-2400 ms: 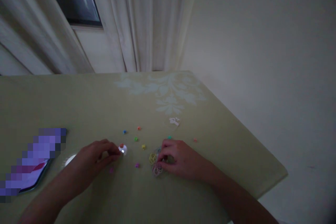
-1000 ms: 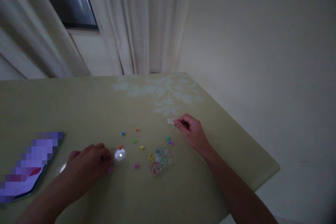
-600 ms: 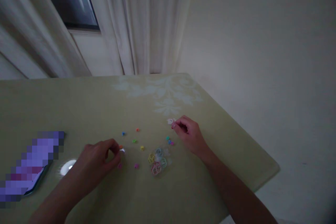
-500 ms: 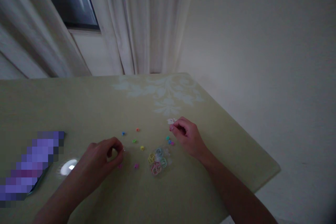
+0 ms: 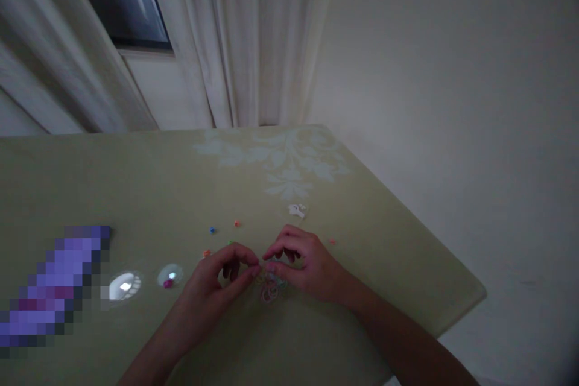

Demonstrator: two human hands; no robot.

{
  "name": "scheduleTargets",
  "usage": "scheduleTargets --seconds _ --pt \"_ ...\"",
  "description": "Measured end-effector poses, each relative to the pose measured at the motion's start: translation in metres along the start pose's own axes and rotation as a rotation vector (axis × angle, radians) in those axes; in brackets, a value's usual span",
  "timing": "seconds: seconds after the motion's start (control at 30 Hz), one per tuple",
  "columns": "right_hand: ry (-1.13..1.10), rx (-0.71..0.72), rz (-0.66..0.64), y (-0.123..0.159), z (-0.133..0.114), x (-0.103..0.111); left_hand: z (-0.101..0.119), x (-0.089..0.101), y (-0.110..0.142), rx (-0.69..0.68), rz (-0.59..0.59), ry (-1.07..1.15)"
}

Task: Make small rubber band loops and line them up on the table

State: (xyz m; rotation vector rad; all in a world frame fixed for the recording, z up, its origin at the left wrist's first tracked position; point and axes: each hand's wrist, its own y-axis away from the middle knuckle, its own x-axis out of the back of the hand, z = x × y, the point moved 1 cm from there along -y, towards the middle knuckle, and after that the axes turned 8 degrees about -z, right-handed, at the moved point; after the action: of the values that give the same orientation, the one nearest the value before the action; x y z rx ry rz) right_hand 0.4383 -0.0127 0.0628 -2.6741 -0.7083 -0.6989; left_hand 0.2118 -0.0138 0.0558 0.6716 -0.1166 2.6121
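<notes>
My left hand (image 5: 225, 280) has its thumb and forefinger pinched together above a cluster of small coloured rubber bands (image 5: 270, 294). My right hand (image 5: 304, 259) meets it from the right, also closed at the fingertips. Whatever lies between the fingers is too small to make out. The hands hide part of the cluster. A blue piece (image 5: 212, 230) and an orange piece (image 5: 236, 223), both tiny, lie beyond my left hand. Another orange piece (image 5: 207, 253) is just beside its knuckles, and a magenta piece (image 5: 168, 283) lies left of the wrist.
A pixelated purple object (image 5: 58, 283) lies on the table (image 5: 113, 187) at the left. Near it is a shiny round patch (image 5: 125, 286). A small white shape (image 5: 297, 210) sits beyond my right hand, and a tiny orange-pink piece (image 5: 332, 241) to its right. Curtains (image 5: 235, 42) hang behind.
My left hand has moved right, and my right hand left and closer to me. Their fingertips now meet over the rubber bands. The white shape and the magenta piece at left are uncovered.
</notes>
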Motion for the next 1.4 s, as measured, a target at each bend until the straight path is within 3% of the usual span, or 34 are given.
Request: scheduleTargets --seconds 0.3,0.43,0.57,0.97,1.17,1.4 --pt "0.061 -0.013 -0.046 0.001 0.003 -0.002 -0.003 -0.005 0.001 0.015 -0.015 -0.028" --pt "0.150 -0.042 -0.164 0.002 0.004 -0.001 -0.011 -0.003 0.000 0.041 0.016 -0.073" --pt "0.175 -0.033 -0.267 0.004 0.005 -0.001 -0.016 -0.009 -0.001 0.002 -0.029 -0.120" --pt "0.217 -0.025 -0.313 0.005 0.011 -0.003 -0.012 -0.021 -0.003 -0.080 -0.086 -0.128" --pt "0.216 -0.036 -0.205 0.002 0.008 0.001 -0.017 -0.014 -0.004 -0.088 -0.061 -0.148" --pt "0.212 -0.090 -0.013 -0.003 0.012 0.014 -0.018 -0.012 -0.001 -0.093 -0.234 -0.146"
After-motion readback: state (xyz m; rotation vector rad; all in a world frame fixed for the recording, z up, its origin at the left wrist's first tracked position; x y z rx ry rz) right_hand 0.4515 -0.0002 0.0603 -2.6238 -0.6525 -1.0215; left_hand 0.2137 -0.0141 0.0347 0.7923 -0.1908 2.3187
